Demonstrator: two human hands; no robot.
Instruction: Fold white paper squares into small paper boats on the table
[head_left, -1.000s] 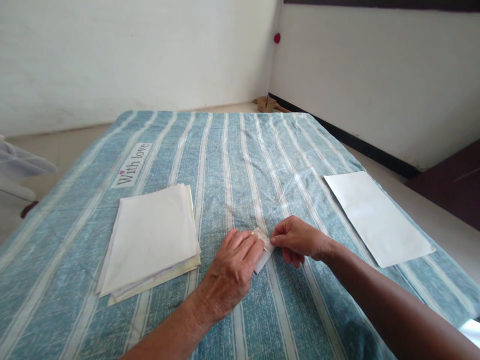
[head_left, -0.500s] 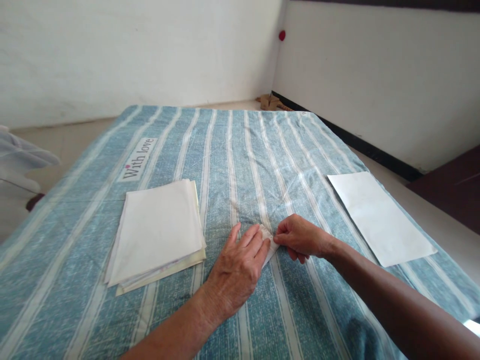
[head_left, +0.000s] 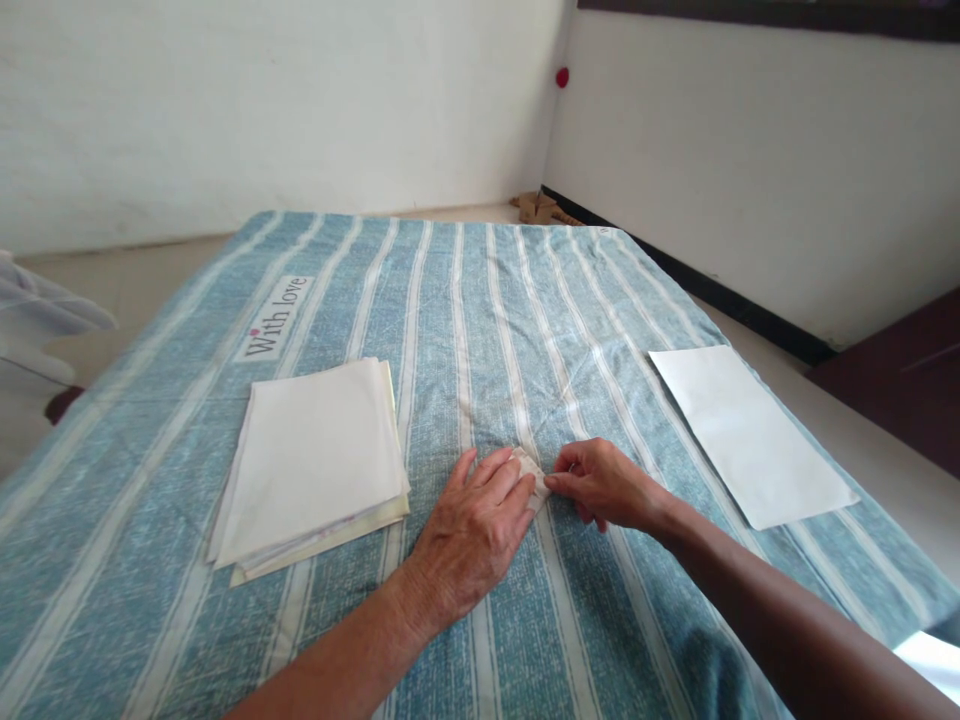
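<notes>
A small folded white paper piece (head_left: 532, 476) lies on the blue striped cloth (head_left: 480, 330) near the front middle. My left hand (head_left: 471, 535) lies flat over most of it, fingers spread and pressing down. My right hand (head_left: 600, 486) pinches the paper's right edge between thumb and fingers. Only a small corner of the paper shows between the two hands.
A stack of white and cream sheets (head_left: 315, 465) lies left of my hands. One single white sheet (head_left: 750, 430) lies at the right near the cloth's edge. The cloth bears a "With love" label (head_left: 275, 317). White walls stand behind, with floor to the right.
The visible part of the paper has shrunk as my left hand slid further over it. My right hand has stayed at the paper's edge. The view shifted slightly.
</notes>
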